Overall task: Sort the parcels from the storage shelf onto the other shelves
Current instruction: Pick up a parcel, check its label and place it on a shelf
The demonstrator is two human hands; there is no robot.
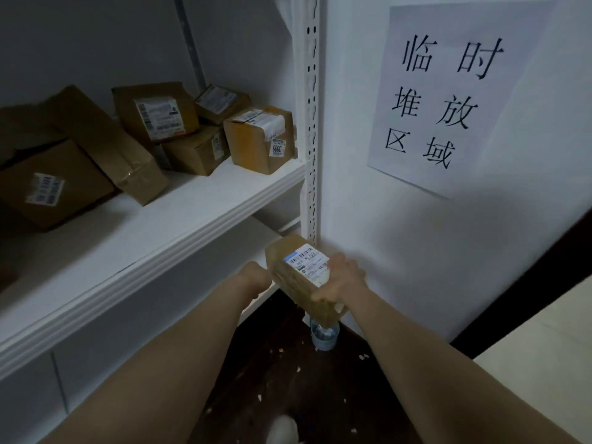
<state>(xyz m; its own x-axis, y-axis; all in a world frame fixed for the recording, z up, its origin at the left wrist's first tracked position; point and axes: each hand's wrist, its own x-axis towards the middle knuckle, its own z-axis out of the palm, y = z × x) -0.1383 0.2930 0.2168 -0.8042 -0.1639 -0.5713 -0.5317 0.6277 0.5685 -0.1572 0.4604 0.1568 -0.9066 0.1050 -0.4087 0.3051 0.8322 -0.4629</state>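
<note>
While both arms reach down beside the white shelf, the right hand clasps a small brown parcel — fingers wrapped over its labelled top face and near end. The left hand is pressed against the parcel's left side; how far its fingers are spread cannot be told, since the box hides them. The parcel is low, in front of the lower shelf opening by the slotted upright, above the dark floor and a blue cup. Its long axis runs away from the person, tilted down toward them. Six or so parcels lie on the shelf above, well apart and up-left — the right hand is clearly the carrier.
</note>
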